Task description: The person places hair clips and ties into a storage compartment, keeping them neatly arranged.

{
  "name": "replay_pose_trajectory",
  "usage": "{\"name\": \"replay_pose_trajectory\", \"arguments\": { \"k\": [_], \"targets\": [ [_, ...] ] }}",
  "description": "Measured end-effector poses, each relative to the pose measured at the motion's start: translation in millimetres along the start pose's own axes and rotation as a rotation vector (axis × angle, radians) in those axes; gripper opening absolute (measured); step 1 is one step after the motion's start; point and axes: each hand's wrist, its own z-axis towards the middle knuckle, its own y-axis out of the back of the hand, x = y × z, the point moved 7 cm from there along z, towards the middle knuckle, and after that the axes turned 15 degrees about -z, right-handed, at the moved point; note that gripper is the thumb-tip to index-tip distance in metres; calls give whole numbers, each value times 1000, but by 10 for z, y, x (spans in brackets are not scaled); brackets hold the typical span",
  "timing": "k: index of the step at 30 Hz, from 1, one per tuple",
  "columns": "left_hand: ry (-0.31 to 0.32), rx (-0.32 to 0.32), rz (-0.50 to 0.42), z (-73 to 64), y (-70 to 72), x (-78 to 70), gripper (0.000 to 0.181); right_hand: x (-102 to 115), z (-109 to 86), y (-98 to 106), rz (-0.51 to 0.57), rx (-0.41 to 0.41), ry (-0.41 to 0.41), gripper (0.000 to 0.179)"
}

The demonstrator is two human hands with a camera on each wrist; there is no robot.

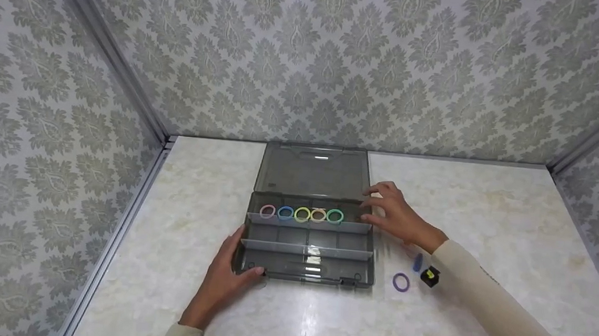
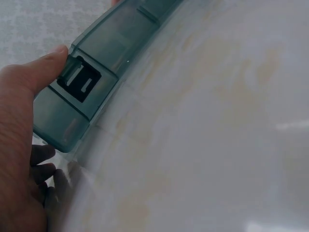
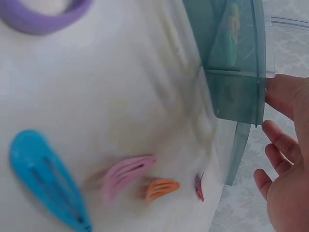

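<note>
A grey see-through organizer box [image 1: 308, 237] lies with its lid [image 1: 314, 171] folded back. Several hair ties, pink, blue, yellow, peach and green [image 1: 335, 216], line up in its back row. My left hand [image 1: 226, 276] grips the front left corner, thumb against the front wall near a black latch [image 2: 79, 79]. At the back right corner, my right hand [image 1: 392, 211] has its fingers spread and bent slightly over the box edge, with nothing visible in them. Part of the thumb side is hidden behind the box wall in the right wrist view.
Right of the box lie a purple hair tie [image 1: 401, 282] and a blue hair clip [image 3: 48, 181]. Pink [image 3: 128, 176], orange [image 3: 161, 189] and red [image 3: 199, 187] clips lie nearby. Patterned walls [image 1: 296, 57] stand behind and beside the marbled table [image 1: 466, 200].
</note>
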Motion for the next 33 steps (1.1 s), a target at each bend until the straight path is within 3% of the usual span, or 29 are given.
{"name": "replay_pose_trajectory", "arguments": {
  "k": [11, 25, 33],
  "targets": [
    [35, -2, 19, 14, -3, 13, 113, -89, -288, 88, 68, -118, -46, 19],
    [37, -3, 23, 9, -7, 18, 111, -161, -679, 50, 105, -234, -14, 22],
    [16, 3, 20, 4, 0, 7, 111, -193, -915, -24, 174, -210, -108, 22]
  ]
}}
